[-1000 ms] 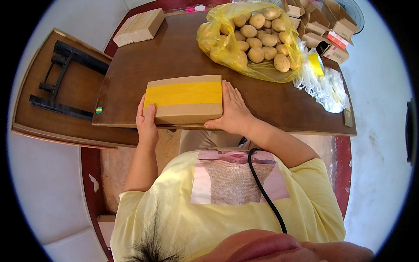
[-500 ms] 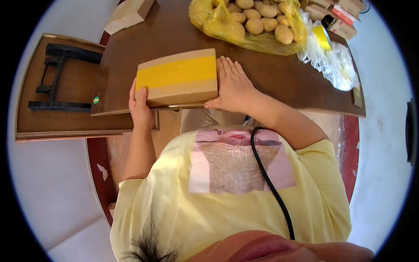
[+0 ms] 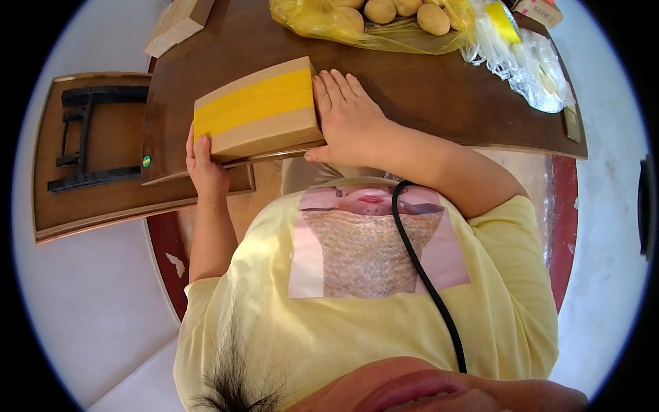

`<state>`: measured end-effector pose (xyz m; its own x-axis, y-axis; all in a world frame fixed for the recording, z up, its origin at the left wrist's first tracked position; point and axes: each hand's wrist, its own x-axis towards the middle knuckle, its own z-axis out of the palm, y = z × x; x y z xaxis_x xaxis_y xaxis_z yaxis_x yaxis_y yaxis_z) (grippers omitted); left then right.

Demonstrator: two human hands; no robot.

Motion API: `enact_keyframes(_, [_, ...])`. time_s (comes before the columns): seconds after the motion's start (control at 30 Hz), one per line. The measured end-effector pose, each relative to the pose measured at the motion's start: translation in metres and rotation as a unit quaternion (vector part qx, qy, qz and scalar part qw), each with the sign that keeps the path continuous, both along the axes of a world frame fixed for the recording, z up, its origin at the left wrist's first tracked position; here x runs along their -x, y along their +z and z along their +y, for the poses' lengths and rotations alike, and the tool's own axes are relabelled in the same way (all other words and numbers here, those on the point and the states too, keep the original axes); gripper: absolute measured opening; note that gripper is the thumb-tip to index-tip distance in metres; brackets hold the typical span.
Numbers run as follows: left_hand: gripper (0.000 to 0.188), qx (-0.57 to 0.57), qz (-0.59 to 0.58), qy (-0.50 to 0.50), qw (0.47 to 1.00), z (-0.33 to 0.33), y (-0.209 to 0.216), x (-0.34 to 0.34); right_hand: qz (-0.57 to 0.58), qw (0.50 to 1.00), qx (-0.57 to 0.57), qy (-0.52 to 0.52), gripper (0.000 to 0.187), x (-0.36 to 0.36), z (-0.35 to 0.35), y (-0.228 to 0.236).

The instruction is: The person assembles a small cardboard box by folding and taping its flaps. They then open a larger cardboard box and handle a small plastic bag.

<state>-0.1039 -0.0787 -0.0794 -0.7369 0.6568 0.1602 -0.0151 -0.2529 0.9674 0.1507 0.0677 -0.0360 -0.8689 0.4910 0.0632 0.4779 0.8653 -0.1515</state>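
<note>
Head: right hand flat against box

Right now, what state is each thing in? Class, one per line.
Cardboard box: closed, yellow tape across top
Left hand: touching box's left end, thumb on near side
Right hand: fingers extended against box's right end
Yellow bag: open, potatoes showing
Tape roll: tilted, beside clear plastic
Clear plastic: crumpled
Pale cardboard, upper left: cropped; open or closed unclear
Wooden panel: black frame attached
</note>
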Motion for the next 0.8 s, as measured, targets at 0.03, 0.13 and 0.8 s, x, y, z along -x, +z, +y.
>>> enact_keyframes(0.03, [0.053,-0.002,-0.001,-0.003,1.000,0.000,-0.001,0.002,-0.006,1.000,-0.009,0.000,0.105,0.001,-0.001,-0.003])
enact_keyframes(0.13, [0.054,-0.002,0.008,-0.006,1.000,-0.001,-0.002,0.003,-0.012,1.000,-0.013,-0.001,0.102,-0.001,-0.001,-0.004])
enact_keyframes(0.8, [0.051,0.007,0.011,-0.006,1.000,-0.001,0.003,-0.002,0.048,0.993,-0.098,0.034,0.076,-0.017,0.003,0.004])
